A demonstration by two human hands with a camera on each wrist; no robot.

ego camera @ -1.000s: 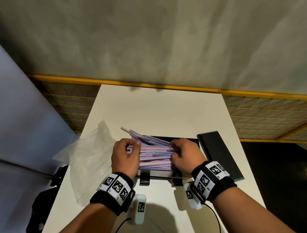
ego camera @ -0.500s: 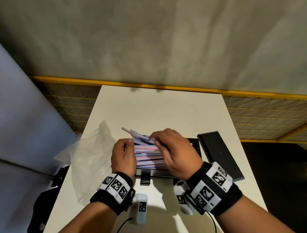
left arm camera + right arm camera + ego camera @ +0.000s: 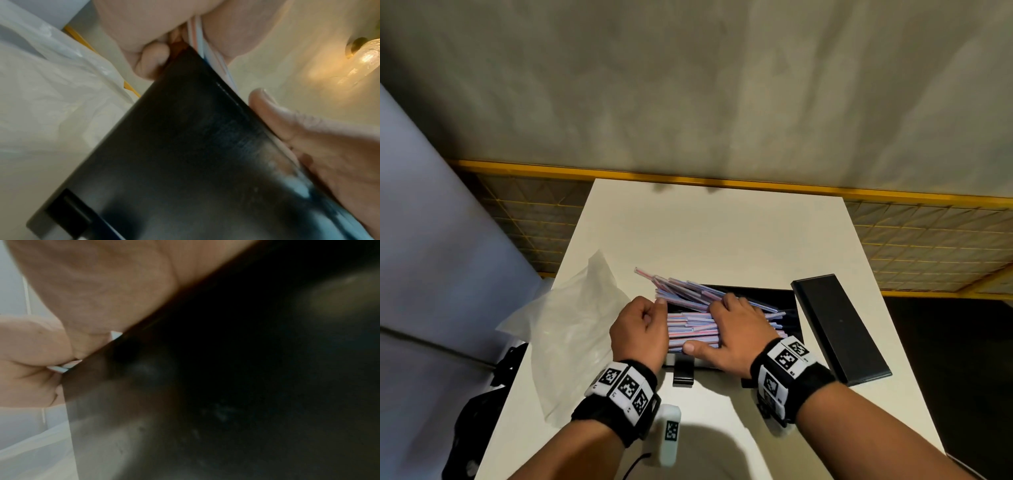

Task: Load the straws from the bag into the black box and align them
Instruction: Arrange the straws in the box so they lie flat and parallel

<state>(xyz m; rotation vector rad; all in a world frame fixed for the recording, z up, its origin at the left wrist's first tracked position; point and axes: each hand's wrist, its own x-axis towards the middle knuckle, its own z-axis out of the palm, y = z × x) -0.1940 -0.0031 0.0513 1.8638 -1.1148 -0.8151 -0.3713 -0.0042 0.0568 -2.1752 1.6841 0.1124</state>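
Pink-and-blue striped straws [image 3: 693,325] lie piled in the black box [image 3: 786,301] on the white table. Several straws [image 3: 671,284] slant over the box's far-left corner. My left hand [image 3: 654,308] is curled at the left end of the pile, and the left wrist view shows straw ends [image 3: 197,32] held between its fingers. My right hand [image 3: 709,325] lies palm down across the middle of the pile, with its thumb [image 3: 693,347] along the near edge. The box's black wall [image 3: 195,154] fills both wrist views. The straws under the right hand are hidden.
The crumpled clear plastic bag [image 3: 571,325] lies left of the box. The black lid [image 3: 839,325] rests flat to the right. A yellow-framed mesh fence [image 3: 928,240] runs behind the table [image 3: 715,233].
My right hand moved from the pile's right end up and left over the straws, then came down flat on them. My left hand stayed at the left end.
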